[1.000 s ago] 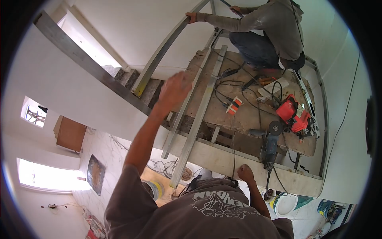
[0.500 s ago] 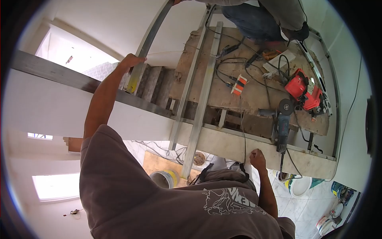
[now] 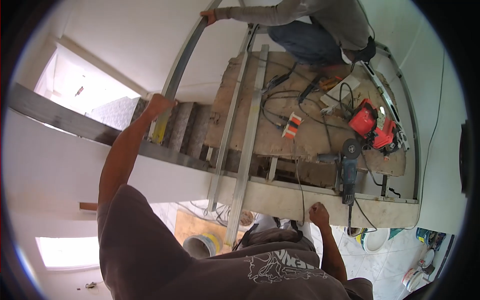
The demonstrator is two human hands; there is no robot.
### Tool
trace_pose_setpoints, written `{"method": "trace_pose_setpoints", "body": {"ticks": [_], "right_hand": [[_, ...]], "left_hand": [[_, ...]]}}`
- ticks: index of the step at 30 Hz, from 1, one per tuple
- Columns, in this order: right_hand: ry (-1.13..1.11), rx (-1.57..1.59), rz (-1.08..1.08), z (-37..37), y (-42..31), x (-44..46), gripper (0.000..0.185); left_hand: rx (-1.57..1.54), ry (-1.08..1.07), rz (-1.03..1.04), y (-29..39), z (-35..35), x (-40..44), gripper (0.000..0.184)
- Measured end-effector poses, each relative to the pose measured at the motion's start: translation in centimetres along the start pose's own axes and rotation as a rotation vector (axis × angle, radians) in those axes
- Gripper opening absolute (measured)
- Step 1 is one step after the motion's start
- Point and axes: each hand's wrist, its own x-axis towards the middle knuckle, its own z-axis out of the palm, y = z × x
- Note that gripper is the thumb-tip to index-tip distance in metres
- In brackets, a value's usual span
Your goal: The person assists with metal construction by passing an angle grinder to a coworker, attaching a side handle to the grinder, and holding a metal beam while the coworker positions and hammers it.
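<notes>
My left hand [image 3: 160, 104] is closed around the lower part of an upright metal channel [image 3: 184, 59], just above a yellow mark near its foot. The channel's foot meets a long horizontal metal beam [image 3: 65, 116]. Higher up, a co-worker's hand [image 3: 209, 18] grips the same channel. My right hand [image 3: 319, 214] is curled into a fist against the front face of the pale ledge [image 3: 260, 197]; whatever its fingers may hold is hidden. An angle grinder [image 3: 349, 175] lies on the ledge, to the right of and beyond that fist.
Two loose metal channels [image 3: 248, 145] cross the wooden board [image 3: 310, 145] and overhang the ledge. On the board lie an orange-and-white power socket [image 3: 292, 125], a red machine [image 3: 372, 125], and cables. The co-worker [image 3: 310, 40] crouches behind. Stairs [image 3: 182, 125] descend at left; buckets [image 3: 202, 245] stand below.
The view has shifted, showing more of the co-worker's arm on the channel. My left hand keeps its grip, and my right fist stays by the ledge.
</notes>
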Motion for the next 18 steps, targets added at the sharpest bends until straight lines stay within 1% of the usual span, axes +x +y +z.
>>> {"method": "trace_pose_setpoints", "body": {"ticks": [1,2,4,8,11,14,16,18], "right_hand": [[-0.007,-0.033,-0.001,0.4,0.6,0.1,0.014],[-0.034,0.02,0.046,0.9,1.2,0.2,0.013],[0.011,0.011,0.031,0.8,0.7,0.1,0.013],[0.019,-0.016,0.033,0.3,0.2,-0.1,0.013],[0.035,-0.017,0.022,0.4,0.3,-0.2,0.014],[0.04,-0.026,0.011,0.4,0.2,-0.3,0.014],[0.056,-0.026,-0.003,0.5,0.3,-0.4,0.014],[0.039,-0.019,0.026,0.6,0.5,-0.4,0.014]], "left_hand": [[0.023,0.037,0.007,1.0,0.1,-0.8,0.025],[0.046,0.073,0.003,1.7,0.1,-1.6,0.026],[0.061,0.055,0.022,2.1,-0.2,-2.1,0.027],[0.043,0.033,0.056,1.3,-0.3,-1.5,0.029],[0.099,0.075,0.111,1.3,-0.2,-1.7,0.028],[0.077,0.024,0.079,0.7,-0.3,-0.7,0.028],[0.085,0.026,0.104,0.4,-0.3,-0.6,0.028],[0.104,0.02,0.124,0.3,-0.4,-0.5,0.027]]}}
